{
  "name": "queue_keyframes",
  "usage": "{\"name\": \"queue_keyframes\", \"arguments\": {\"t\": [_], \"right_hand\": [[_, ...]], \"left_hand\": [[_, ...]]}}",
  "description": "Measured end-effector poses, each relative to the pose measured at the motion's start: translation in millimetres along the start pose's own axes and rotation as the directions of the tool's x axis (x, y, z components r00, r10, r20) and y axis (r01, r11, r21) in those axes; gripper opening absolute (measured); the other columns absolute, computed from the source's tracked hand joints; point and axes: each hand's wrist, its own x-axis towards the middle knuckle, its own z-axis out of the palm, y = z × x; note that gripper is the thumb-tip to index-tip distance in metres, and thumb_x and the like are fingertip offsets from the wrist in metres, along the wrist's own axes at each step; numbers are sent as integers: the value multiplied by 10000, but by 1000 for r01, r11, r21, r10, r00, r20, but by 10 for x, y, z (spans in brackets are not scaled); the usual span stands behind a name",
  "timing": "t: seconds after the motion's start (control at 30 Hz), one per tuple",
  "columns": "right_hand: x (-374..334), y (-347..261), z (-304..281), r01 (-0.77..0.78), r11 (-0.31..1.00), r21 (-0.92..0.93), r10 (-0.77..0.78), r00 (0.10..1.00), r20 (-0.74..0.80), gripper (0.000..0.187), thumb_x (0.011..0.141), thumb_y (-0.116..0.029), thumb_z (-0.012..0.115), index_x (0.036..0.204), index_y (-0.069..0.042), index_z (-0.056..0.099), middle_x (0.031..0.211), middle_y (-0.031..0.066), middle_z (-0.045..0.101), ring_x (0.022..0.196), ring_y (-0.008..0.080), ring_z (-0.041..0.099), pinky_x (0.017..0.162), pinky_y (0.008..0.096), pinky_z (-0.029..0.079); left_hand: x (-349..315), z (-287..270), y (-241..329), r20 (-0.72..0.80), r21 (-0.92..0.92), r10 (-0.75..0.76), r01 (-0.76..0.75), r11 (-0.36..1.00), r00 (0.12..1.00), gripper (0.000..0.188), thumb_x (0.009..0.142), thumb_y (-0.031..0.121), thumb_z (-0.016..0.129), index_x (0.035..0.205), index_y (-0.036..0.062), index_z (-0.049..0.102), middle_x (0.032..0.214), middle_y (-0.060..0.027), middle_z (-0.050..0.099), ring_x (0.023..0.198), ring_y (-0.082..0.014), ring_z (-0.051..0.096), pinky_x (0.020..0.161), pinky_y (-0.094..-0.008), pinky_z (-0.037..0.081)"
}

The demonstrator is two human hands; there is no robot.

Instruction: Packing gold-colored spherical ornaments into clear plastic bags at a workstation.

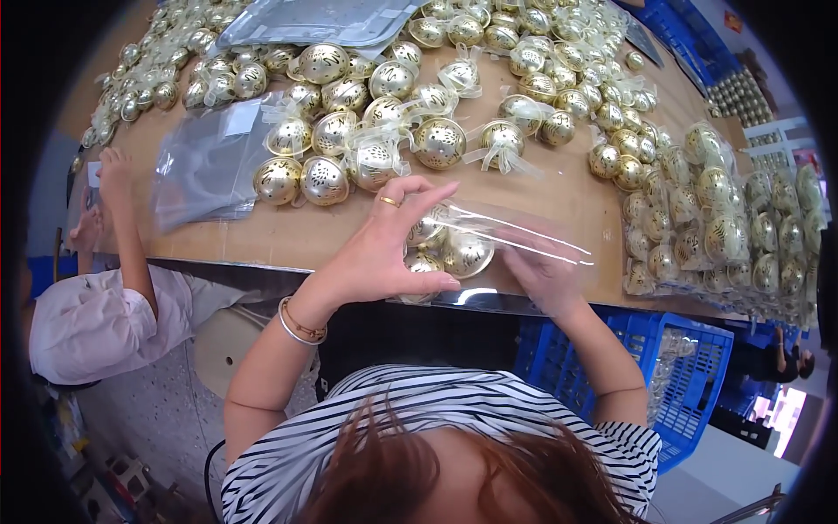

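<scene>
Several gold ball ornaments (468, 252) lie in a clear plastic bag (524, 241) at the table's front edge. My left hand (384, 234) curves beside the bag's left end, thumb and fingers wide apart. At the bag's right end is my right hand (543, 272), blurred by motion, so its fingers do not show clearly. Beyond my hands sit loose gold balls (439, 143) with cut-out patterns and pale sheer ribbons. Flat clear plastic bags (209, 162) are stacked to the left of them.
Bagged gold balls (690, 223) are stacked at the right edge of the brown table (572, 188). A grey tray (319, 22) rests among more balls at the back. A blue crate (690, 384) stands below right. A co-worker's arm (127, 218) reaches over the table's left end.
</scene>
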Motion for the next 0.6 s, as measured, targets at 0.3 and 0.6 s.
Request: {"name": "queue_keyframes", "arguments": {"t": [0.3,0.6], "right_hand": [[79,-174,-44,12,989,-150,-8,1000,28,490,655,-264,836,1048,-30,659,992,121,680,887,285,661,770,372,529],[97,133,4,-422,797,432,431,899,82,256,826,-121,683,1042,17,675,987,145,686,858,163,647,788,283,513]], "left_hand": [[30,33,13,0,27,50,-50,998,999,933,621,457,811,1395,141,396,1294,-188,361,1231,-378,365,1041,-445,332],[62,9,310,150,514,225,-271,814,963,453,820,296,622,1268,246,573,1396,-110,415,1305,-371,308,1118,-546,156]]}}
